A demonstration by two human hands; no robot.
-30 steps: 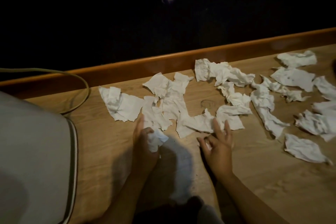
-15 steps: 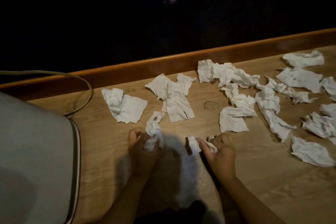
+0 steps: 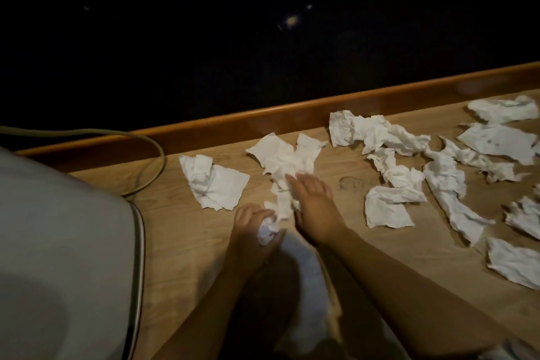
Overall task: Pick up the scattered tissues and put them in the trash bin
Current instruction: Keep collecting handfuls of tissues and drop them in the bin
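Several crumpled white tissues lie scattered on the wooden surface (image 3: 187, 242). My left hand (image 3: 248, 231) is closed around a balled tissue wad (image 3: 267, 232) near the front. My right hand (image 3: 312, 199) lies palm down on the lower end of a centre tissue (image 3: 280, 155), with a strip of tissue showing under its palm and fingers. A flat tissue (image 3: 216, 184) lies just left of both hands. More tissues spread to the right, among them a folded tissue (image 3: 385, 207) and a long tissue (image 3: 377, 131). A large grey-white rounded container (image 3: 58, 242), possibly the bin, fills the left.
A raised orange-brown wooden edge (image 3: 292, 114) runs along the back, with darkness beyond it. A thick cable (image 3: 152, 152) loops on the surface behind the container. Further tissues (image 3: 496, 140) reach the right border of the view.
The right hand has moved forward and left from near the front onto the centre tissue. The left hand has balled its tissue tighter and stayed close by.
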